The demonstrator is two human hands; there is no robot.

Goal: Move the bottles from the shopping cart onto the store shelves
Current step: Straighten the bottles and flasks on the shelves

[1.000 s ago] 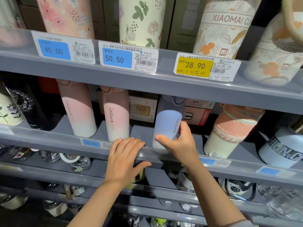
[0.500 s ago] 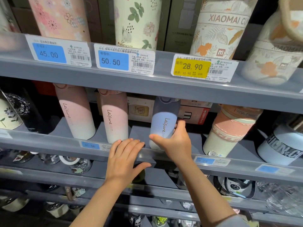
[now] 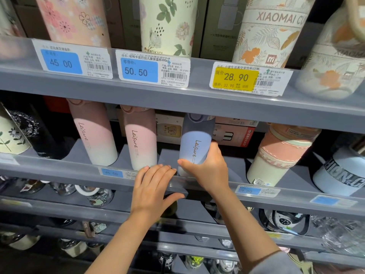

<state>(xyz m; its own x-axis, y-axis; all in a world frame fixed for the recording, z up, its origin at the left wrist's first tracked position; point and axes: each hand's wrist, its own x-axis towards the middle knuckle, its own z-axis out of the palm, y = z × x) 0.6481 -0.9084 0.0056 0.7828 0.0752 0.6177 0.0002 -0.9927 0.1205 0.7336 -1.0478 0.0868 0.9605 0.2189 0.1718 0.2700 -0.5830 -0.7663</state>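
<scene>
A blue "Leisure" bottle stands on the middle shelf, its script label facing me. My right hand grips its lower part, thumb on the left and fingers round the right side. My left hand rests flat on the shelf's front rail just left of the bottle, fingers straight and thumb spread under the rail. Two pink "Leisure" bottles stand to the left on the same shelf. The shopping cart is out of view.
A peach and cream cup and a pale blue lettered cup stand right of the blue bottle. Floral tumblers fill the shelf above, over price tags. Boxes sit behind the bottles. Glass cups line the lower shelves.
My right hand has turned the blue bottle so its label now faces front, and shifted it slightly. My left hand stays on the rail.
</scene>
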